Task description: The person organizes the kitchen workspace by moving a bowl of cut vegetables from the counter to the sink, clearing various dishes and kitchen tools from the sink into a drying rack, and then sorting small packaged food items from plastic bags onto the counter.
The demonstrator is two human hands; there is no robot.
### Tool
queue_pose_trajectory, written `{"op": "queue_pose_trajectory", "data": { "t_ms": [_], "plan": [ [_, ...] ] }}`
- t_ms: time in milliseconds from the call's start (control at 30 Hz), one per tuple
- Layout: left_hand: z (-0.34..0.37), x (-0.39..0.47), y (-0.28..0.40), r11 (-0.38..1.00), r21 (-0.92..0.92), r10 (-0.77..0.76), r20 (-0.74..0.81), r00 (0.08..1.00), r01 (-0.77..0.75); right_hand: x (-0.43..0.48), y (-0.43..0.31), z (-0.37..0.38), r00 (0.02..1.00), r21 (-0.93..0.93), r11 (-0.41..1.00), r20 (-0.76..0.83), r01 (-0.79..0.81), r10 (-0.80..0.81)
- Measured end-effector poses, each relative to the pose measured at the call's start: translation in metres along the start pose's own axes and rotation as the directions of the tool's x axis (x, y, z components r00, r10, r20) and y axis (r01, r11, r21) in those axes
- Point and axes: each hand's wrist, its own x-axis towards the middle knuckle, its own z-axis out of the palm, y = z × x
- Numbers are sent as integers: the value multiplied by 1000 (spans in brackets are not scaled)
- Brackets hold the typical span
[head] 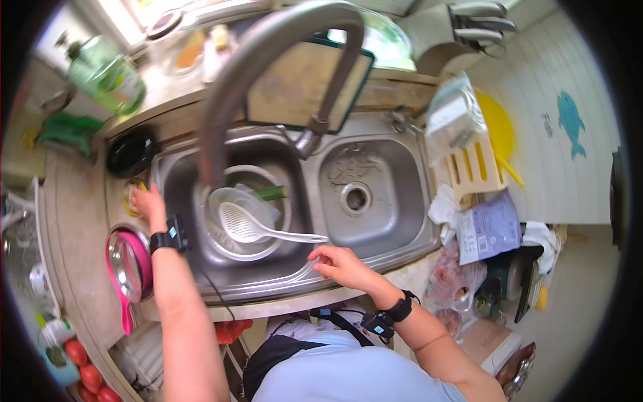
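Note:
My left hand reaches over the counter left of the sink, its fingers at a small yellow-rimmed item; whether they grip it cannot be told. Over the sink's front rim hovers my right hand, fingers loosely curled and holding nothing, near the handle tip of a white slotted spoon. That spoon lies across a clear plastic container in a round basin in the left sink bowl. A green vegetable piece is also in the basin.
The faucet arches over the left bowl; the right bowl has a drain. A black bowl and a pink-rimmed strainer or bowl flank my left hand. A cream rack and a purple packet stand right. A green soap bottle is behind.

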Motion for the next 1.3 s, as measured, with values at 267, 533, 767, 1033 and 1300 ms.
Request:
{"op": "queue_pose_trajectory", "data": {
  "t_ms": [267,533,767,1033,1300],
  "plan": [
    [-77,-103,34,563,-618,630,-109,769,-549,9,-15,-11,926,88,942,-232,325,-298],
    [-100,-271,135,252,-910,967,246,61,-329,15,18,-47,866,-155,957,-407,247,-290],
    [36,-293,207,610,-793,743,573,346,3,-9,103,-148,723,-347,917,-683,-198,-103],
    [15,-307,228,564,-663,823,403,401,-492,66,115,-212,615,-732,637,-623,-240,-484],
    [-98,-288,163,431,-831,884,311,349,-351,115,158,-206,778,-955,295,-195,-13,-597]
  ]
}}
